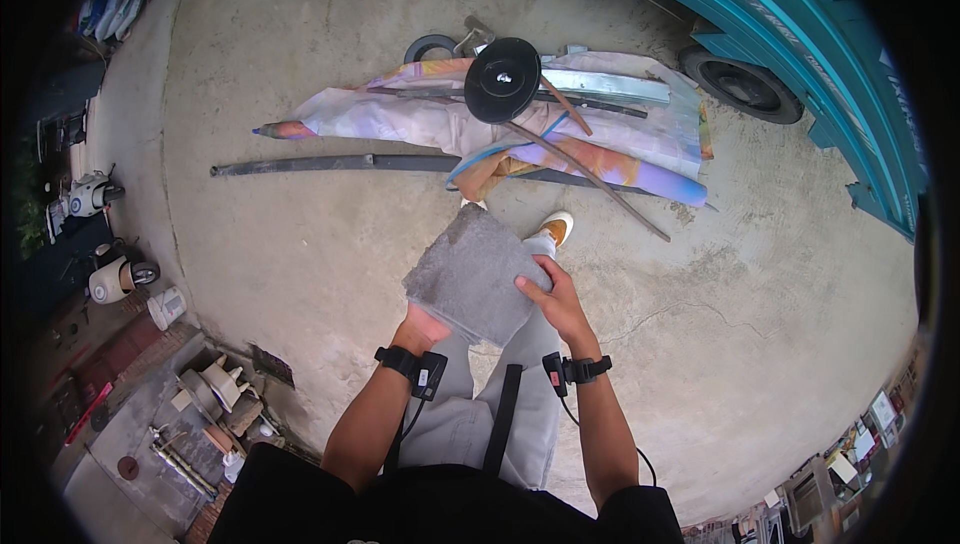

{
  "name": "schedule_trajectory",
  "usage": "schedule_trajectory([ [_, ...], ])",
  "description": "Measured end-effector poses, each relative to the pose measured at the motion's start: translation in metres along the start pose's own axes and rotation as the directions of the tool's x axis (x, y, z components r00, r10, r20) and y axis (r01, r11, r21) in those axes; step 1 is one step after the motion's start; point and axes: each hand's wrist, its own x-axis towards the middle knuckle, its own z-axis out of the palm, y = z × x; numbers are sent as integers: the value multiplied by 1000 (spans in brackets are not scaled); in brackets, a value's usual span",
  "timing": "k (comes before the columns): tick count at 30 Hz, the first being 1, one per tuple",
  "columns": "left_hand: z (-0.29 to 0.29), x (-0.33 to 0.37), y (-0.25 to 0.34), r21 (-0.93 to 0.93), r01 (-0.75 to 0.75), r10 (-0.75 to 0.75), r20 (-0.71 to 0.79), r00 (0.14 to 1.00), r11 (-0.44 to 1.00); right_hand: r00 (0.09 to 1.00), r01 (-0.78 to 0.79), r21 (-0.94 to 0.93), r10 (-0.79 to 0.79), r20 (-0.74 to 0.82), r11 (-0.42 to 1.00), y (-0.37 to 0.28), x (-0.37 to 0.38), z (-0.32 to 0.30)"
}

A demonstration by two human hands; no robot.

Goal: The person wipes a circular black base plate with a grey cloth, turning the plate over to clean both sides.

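Note:
In front of my waist I hold a flat, rough grey square slab, tilted, with one corner pointing away from me; its material is hard to tell. My left hand supports it from below at the near left edge, and the fingers are hidden underneath. My right hand grips the right edge, thumb lying on the top face. Beyond the slab, a crumpled multicoloured sheet lies on the concrete floor. On it rest a round black disc, a silvery metal strip and thin rusty bars.
A long dark bar lies on the floor at the sheet's near side. Far right stands a teal vehicle with a black wheel. Scooters and a white bucket line the left. Assorted clutter sits at lower left.

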Motion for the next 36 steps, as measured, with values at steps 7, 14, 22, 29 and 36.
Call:
schedule_trajectory([
  [7, -23, 107, -51, -51, -26, 7, -347, 938, 998, 977, -54, -74, 68, 200, 996, 90, 112, -68],
  [14, -179, 156, 7, -258, 49, 0, 184, 983, 965, 929, -204, 123, 152, 338, 971, 166, 219, -19],
  [22, -319, 161, 155, -645, 207, -25, 280, 960, 736, 950, -225, 198, 260, -173, 954, 248, 435, 88],
  [29, -416, 158, 266, -719, 198, -17, 251, 968, 667, 760, -175, 269, 304, -574, 947, 278, 644, 220],
  [36, -448, 177, 311, -717, 221, -100, 208, 973, 661, 773, -295, 80, 287, -565, 952, 419, 623, 268],
])
